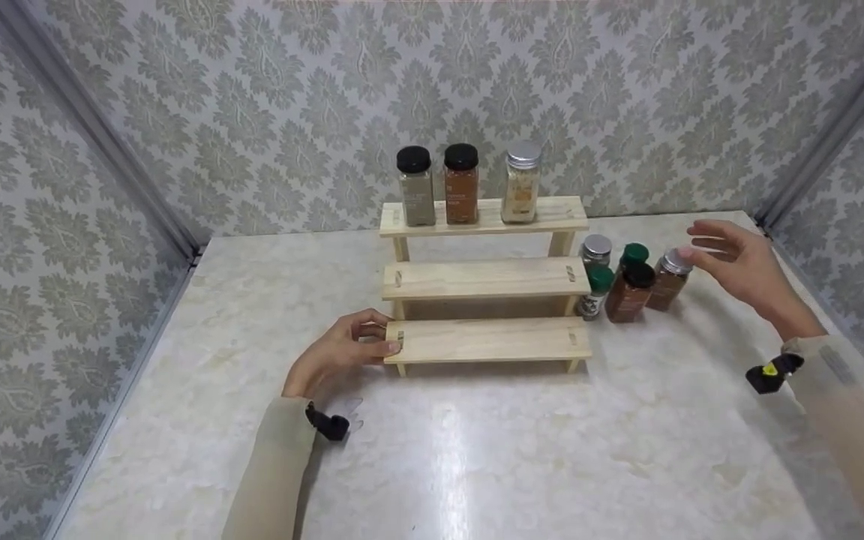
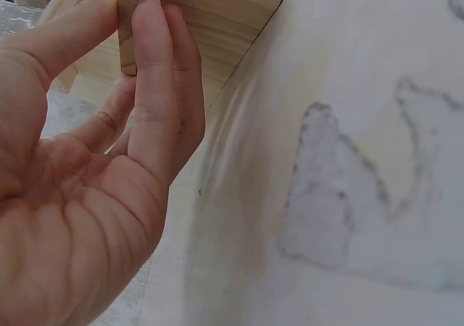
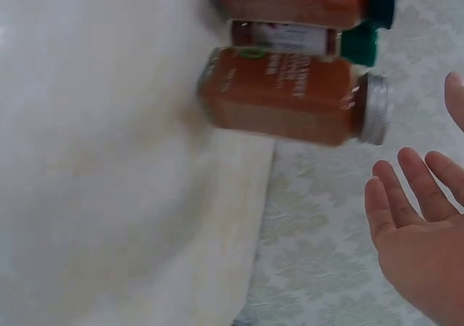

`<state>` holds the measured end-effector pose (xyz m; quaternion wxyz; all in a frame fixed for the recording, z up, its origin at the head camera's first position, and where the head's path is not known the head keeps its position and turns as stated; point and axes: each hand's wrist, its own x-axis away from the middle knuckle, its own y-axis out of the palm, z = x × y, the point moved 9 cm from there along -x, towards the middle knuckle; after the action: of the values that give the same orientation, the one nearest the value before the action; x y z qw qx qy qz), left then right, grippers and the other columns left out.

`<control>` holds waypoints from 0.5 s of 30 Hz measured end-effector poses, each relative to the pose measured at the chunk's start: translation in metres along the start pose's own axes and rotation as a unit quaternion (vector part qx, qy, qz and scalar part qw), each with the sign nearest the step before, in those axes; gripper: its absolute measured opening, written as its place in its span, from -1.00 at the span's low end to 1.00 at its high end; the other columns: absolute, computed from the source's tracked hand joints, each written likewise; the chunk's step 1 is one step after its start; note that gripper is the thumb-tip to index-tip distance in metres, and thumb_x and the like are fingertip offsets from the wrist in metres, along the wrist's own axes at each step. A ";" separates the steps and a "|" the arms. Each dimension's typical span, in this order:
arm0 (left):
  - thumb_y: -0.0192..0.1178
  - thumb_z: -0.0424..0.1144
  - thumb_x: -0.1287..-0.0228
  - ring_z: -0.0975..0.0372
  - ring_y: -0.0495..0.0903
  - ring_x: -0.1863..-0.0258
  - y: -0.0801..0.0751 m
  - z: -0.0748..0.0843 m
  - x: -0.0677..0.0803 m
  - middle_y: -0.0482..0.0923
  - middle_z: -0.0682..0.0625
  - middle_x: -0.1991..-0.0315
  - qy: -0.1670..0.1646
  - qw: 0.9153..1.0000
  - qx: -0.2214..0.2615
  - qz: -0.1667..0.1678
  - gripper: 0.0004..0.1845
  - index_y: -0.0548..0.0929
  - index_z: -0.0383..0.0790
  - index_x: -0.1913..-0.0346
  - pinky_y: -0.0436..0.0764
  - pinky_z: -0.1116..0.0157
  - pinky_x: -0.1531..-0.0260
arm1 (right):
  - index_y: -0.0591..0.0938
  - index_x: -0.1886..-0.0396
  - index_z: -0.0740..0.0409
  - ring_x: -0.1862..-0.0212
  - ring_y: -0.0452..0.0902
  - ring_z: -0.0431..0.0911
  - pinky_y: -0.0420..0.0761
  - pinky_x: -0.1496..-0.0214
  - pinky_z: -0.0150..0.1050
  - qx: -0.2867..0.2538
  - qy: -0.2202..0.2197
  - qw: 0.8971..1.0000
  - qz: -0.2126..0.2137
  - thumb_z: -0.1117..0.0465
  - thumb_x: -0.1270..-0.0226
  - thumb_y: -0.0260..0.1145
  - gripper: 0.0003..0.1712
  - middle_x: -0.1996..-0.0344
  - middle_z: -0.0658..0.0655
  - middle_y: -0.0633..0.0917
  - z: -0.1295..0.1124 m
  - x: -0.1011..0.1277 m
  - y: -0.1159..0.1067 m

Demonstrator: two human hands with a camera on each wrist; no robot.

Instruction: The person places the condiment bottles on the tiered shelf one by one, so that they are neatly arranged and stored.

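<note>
My left hand (image 1: 342, 346) pinches the left end of the lowest step of a three-tier wooden rack (image 1: 488, 341). In the left wrist view, thumb and fingers lie on either side of the board's end (image 2: 127, 32). My right hand (image 1: 739, 266) is spread beside a silver-capped spice jar (image 1: 668, 285) with reddish-brown contents. The right wrist view shows a gap between the fingers and that jar's cap (image 3: 375, 110). Next to it stand a black-capped spice jar (image 1: 629, 295), two green-capped jars (image 1: 594, 296) and another silver-capped jar (image 1: 596, 249), partly hidden.
On the top tier stand a black-capped jar of grey-green spice (image 1: 418, 195), a black-capped jar of red-brown spice (image 1: 462, 191) and a silver-capped jar of pale flakes (image 1: 520, 191). Patterned walls (image 1: 289, 112) enclose the marbled table (image 1: 514, 450) at the back and sides.
</note>
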<state>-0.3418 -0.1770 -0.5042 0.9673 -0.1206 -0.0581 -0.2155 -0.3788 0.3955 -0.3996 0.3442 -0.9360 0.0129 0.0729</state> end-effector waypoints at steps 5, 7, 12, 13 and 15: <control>0.54 -0.21 -0.31 0.04 0.63 -0.20 0.000 -0.002 -0.001 0.63 -0.20 -0.19 -0.001 1.000 -0.002 0.001 -0.55 0.62 -0.23 -0.16 0.79 0.13 -0.10 | 0.28 -0.69 0.06 -0.45 0.45 0.18 0.48 -0.02 -0.74 -0.004 0.016 1.000 -0.023 -0.18 -0.60 0.28 -0.16 -0.56 0.29 0.43 0.024 0.002 0.011; 0.55 -0.20 -0.29 0.05 0.62 -0.22 0.001 -0.002 -0.001 0.63 -0.19 -0.20 -0.002 1.000 0.000 0.001 -0.55 0.62 -0.21 -0.15 0.78 0.12 -0.12 | 0.26 -0.70 0.07 -0.48 0.41 0.25 0.48 -0.01 -0.74 -0.009 0.021 0.999 -0.029 -0.19 -0.60 0.27 -0.14 -0.57 0.30 0.42 0.029 0.003 0.014; 0.56 -0.21 -0.29 0.09 0.67 -0.14 0.000 -0.003 -0.001 0.64 -0.17 -0.18 -0.012 1.000 0.008 0.003 -0.55 0.62 -0.19 -0.14 0.78 0.13 -0.12 | 0.25 -0.70 0.07 -0.49 0.38 0.29 0.53 0.01 -0.69 -0.016 0.016 0.999 -0.036 -0.18 -0.59 0.32 -0.11 -0.57 0.38 0.38 0.032 0.006 0.020; 0.55 -0.22 -0.29 0.09 0.68 -0.12 0.000 -0.004 -0.001 0.64 -0.17 -0.17 -0.013 1.000 0.009 0.003 -0.56 0.62 -0.19 -0.14 0.78 0.14 -0.11 | 0.25 -0.70 0.07 -0.49 0.39 0.27 0.53 0.01 -0.69 -0.014 0.012 0.999 -0.037 -0.17 -0.58 0.32 -0.11 -0.57 0.39 0.37 0.032 0.007 0.021; 0.55 -0.22 -0.30 0.10 0.69 -0.09 0.001 -0.003 -0.001 0.64 -0.17 -0.16 -0.015 1.000 0.010 0.002 -0.56 0.61 -0.20 -0.15 0.78 0.14 -0.10 | 0.26 -0.70 0.07 -0.43 0.49 0.07 0.53 0.02 -0.68 -0.014 0.006 0.999 -0.037 -0.16 -0.58 0.34 -0.12 -0.56 0.37 0.39 0.032 0.008 0.024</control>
<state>-0.3423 -0.1769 -0.5078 0.9679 -0.1145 -0.0747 -0.2110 -0.3771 0.3982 -0.4408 0.3334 -0.9410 -0.0209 0.0548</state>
